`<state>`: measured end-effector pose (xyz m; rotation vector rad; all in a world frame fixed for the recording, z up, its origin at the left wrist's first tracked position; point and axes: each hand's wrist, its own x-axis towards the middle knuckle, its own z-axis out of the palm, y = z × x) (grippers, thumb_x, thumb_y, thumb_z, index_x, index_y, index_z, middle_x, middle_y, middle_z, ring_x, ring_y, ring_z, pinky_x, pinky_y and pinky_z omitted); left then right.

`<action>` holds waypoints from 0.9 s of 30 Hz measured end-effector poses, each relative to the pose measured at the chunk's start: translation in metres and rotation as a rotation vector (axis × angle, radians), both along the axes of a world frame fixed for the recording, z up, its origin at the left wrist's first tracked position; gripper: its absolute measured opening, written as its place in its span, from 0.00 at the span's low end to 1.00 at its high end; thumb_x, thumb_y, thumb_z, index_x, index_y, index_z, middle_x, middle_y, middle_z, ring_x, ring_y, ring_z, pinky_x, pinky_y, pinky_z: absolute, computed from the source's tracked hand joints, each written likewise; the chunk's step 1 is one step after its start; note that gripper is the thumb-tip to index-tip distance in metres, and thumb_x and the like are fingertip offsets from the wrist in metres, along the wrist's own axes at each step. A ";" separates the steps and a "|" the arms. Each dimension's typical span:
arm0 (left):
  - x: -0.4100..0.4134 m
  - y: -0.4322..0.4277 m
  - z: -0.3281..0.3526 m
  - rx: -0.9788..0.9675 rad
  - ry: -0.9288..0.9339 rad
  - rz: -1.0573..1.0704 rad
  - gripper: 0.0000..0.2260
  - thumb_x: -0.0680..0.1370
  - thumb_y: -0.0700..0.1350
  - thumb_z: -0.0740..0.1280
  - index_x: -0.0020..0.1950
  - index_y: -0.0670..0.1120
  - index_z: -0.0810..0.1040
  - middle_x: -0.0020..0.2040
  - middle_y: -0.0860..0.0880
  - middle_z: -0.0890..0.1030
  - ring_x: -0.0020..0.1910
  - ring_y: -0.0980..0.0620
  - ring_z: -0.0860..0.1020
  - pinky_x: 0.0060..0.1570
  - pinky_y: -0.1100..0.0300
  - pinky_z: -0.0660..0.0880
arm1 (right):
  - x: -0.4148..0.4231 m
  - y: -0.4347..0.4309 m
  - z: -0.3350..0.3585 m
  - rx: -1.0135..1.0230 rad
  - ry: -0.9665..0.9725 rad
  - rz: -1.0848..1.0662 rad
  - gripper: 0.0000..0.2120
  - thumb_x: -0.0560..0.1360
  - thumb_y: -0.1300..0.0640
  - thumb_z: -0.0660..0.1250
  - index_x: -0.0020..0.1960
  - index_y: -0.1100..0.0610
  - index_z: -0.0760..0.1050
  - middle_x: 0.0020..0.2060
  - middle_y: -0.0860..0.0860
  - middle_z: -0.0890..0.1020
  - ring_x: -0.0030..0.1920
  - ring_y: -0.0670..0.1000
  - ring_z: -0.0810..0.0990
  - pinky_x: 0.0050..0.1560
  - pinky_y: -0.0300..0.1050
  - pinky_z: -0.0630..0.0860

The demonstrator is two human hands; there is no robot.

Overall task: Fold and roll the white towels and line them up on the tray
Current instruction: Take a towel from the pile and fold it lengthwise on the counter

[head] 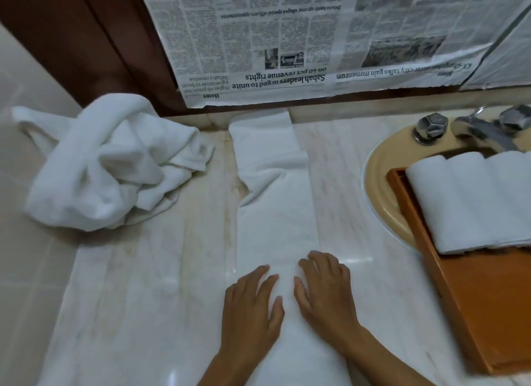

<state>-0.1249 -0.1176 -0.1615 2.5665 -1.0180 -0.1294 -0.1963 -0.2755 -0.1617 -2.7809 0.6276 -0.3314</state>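
Left grip (253,306) and right grip (324,295) are bare, on bare forearms (382,354).

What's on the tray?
Rolled towels side by side at the far end of the tray; near end bare. Tray floor beneath them is covered, right part out of frame.

A pale marble counter (143,285) meets a far wall covered with newspaper (258,40). Dark wood panel (86,40) far left; beige sink (379,167) with chrome taps (432,125) right.

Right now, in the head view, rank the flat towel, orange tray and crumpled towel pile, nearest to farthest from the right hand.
1. flat towel, under the right hand
2. orange tray, to the right
3. crumpled towel pile, far left
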 end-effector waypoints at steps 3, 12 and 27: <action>0.036 -0.033 0.018 -0.140 -0.001 0.092 0.18 0.76 0.53 0.60 0.62 0.51 0.79 0.67 0.52 0.75 0.64 0.52 0.71 0.60 0.59 0.66 | 0.035 -0.014 0.011 0.079 -0.071 -0.054 0.16 0.75 0.49 0.57 0.55 0.55 0.78 0.54 0.52 0.79 0.55 0.54 0.76 0.51 0.52 0.75; 0.195 -0.159 0.056 -0.230 -0.014 0.168 0.22 0.79 0.49 0.52 0.69 0.48 0.76 0.74 0.48 0.70 0.73 0.48 0.67 0.66 0.51 0.65 | 0.174 -0.077 0.015 0.111 -0.137 -0.087 0.22 0.76 0.51 0.54 0.65 0.58 0.74 0.69 0.58 0.73 0.70 0.57 0.69 0.62 0.57 0.73; 0.284 -0.187 -0.005 0.265 0.151 0.060 0.30 0.80 0.66 0.47 0.79 0.61 0.41 0.79 0.59 0.34 0.78 0.54 0.33 0.76 0.50 0.38 | 0.155 -0.087 -0.013 -0.046 0.190 0.101 0.32 0.80 0.36 0.47 0.80 0.50 0.51 0.80 0.52 0.49 0.79 0.53 0.48 0.72 0.52 0.54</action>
